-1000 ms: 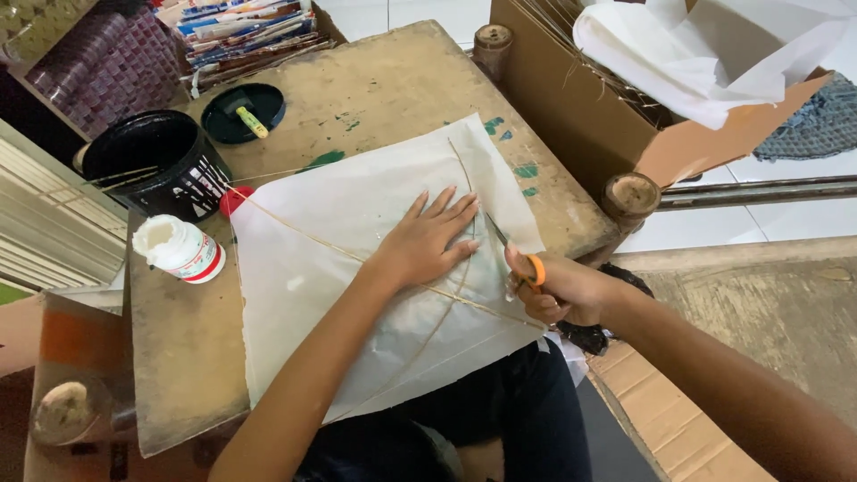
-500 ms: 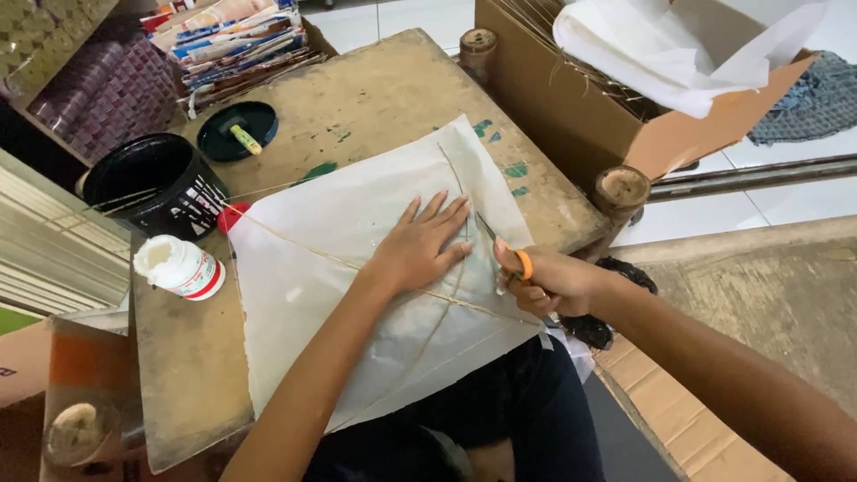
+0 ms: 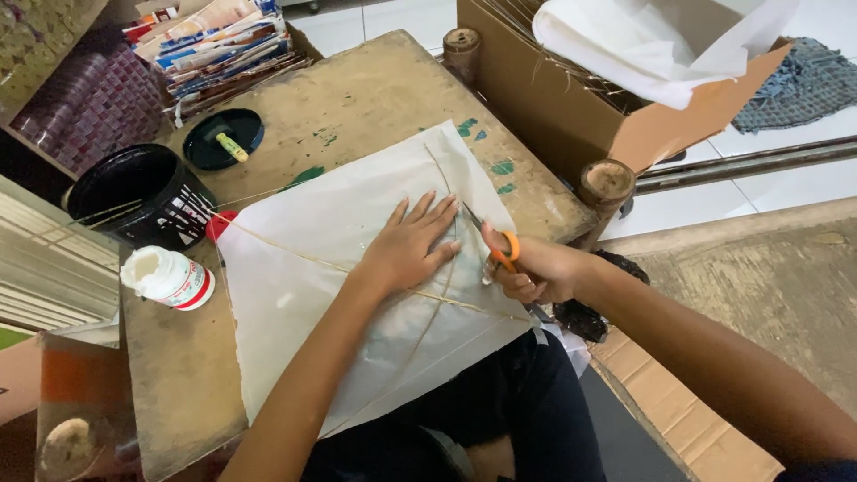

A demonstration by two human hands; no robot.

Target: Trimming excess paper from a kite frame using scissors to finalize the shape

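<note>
While your left hand (image 3: 406,245) lies flat on the white kite paper (image 3: 357,277), your right hand (image 3: 536,268), just beside it, grips orange-handled scissors (image 3: 500,250) whose blades point up-left along the paper's right edge.

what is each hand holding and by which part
The right hand holds scissors by the orange handle loops. The left hand grips nothing; it presses flat on the white paper kite.

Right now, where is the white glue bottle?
In the head view, the white glue bottle lies at the table's left, between the black bucket and the white paper sheet.
</note>
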